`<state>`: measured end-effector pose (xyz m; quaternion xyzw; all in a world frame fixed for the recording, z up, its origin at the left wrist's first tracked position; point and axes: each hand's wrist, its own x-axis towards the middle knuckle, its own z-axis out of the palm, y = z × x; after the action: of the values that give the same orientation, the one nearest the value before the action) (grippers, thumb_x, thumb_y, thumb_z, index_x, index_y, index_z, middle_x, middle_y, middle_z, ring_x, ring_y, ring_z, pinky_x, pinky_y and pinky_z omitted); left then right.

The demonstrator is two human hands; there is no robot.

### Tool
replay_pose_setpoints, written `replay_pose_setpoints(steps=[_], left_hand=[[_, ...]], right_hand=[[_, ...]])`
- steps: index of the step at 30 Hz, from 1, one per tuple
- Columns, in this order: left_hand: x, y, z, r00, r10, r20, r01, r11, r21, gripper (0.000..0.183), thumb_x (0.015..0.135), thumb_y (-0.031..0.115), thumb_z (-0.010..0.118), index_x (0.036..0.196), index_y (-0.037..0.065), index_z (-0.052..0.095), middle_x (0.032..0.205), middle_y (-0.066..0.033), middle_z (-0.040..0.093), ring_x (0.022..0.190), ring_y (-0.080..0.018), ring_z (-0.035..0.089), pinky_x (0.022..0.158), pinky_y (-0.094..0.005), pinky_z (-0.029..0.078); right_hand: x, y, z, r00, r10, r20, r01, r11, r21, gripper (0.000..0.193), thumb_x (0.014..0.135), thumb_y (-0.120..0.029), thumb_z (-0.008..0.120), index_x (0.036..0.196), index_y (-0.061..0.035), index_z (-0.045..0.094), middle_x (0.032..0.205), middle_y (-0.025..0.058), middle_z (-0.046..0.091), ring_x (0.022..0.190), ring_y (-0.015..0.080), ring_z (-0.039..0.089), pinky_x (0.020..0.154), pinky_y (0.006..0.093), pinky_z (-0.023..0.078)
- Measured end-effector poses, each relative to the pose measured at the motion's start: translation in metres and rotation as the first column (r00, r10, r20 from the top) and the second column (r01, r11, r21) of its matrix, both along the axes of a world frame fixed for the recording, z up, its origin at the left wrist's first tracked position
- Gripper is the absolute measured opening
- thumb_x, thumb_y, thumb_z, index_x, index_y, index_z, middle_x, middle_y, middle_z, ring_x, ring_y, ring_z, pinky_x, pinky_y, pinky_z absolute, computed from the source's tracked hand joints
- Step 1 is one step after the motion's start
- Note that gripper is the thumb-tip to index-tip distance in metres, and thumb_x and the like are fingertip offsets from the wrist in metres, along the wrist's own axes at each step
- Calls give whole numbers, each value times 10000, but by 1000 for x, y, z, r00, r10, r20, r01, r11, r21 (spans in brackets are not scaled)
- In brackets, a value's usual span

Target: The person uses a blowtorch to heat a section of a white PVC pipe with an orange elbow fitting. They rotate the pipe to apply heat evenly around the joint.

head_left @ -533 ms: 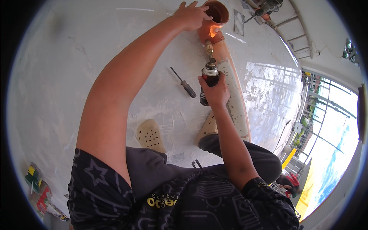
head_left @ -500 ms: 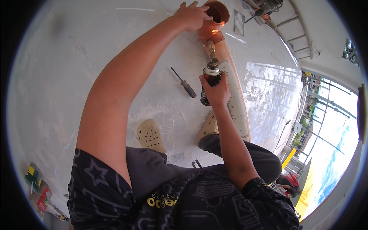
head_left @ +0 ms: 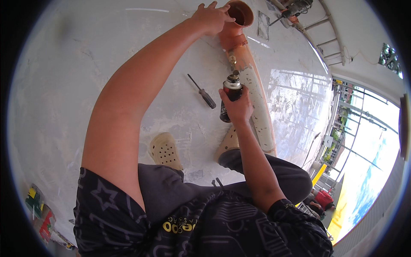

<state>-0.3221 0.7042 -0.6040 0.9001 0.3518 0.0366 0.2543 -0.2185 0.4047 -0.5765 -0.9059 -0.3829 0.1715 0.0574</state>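
My left hand (head_left: 208, 19) reaches far forward and grips the rim of an orange plastic pipe fitting (head_left: 233, 32), its fingers at the open mouth. This fitting sits on the far end of a long pipe (head_left: 256, 92), orange with worn white patches, that lies on the floor. In my right hand (head_left: 240, 108) is a gas torch (head_left: 232, 88), a black canister with a brass nozzle. The nozzle points away from me at the pipe just below the fitting's collar. No flame shows at its tip.
A screwdriver (head_left: 201, 91) lies on the pale floor (head_left: 171, 51) left of the torch. My beige clogs (head_left: 165, 150) are nearby. At the far right are a power tool (head_left: 295, 9) and a ladder (head_left: 332, 40). Bags and packages (head_left: 43, 218) lie at the lower left.
The torch in my right hand has drawn back slightly toward me. An orange glow on the fitting's collar is gone from sight. My left hand keeps its place on the rim.
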Motion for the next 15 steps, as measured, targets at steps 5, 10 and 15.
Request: replay_pose_setpoints(steps=[5, 10, 15], left_hand=[[-2, -1, 3, 999, 8, 42, -6, 999, -48, 626, 1009, 137, 527, 1574, 404, 570, 1807, -76, 253, 1619, -434, 294, 1272, -646, 287], [4, -2, -1, 1000, 28, 3, -28, 996, -82, 627, 1013, 129, 519, 1574, 404, 569, 1811, -58, 245, 1618, -433, 296, 1271, -649, 287], [10, -3, -4, 1000, 27, -3, -27, 997, -76, 616, 1021, 136, 516, 1574, 404, 567, 1811, -52, 247, 1610, -431, 312, 1263, -652, 299]], right_hand=[[1, -2, -5, 1000, 15, -3, -15, 1000, -10, 885, 812, -617, 861, 1446, -72, 571, 1271, 190, 744, 1212, 394, 708, 1058, 516, 511], [6, -9, -10, 1000, 21, -5, -21, 1000, -18, 885, 813, -600, 870, 1458, -78, 565, 1269, 191, 744, 1206, 397, 708, 1049, 524, 512], [13, -14, -8, 999, 29, 26, -28, 999, -33, 863, 824, -577, 856, 1458, -88, 534, 1321, 155, 710, 1219, 394, 695, 1023, 531, 523]])
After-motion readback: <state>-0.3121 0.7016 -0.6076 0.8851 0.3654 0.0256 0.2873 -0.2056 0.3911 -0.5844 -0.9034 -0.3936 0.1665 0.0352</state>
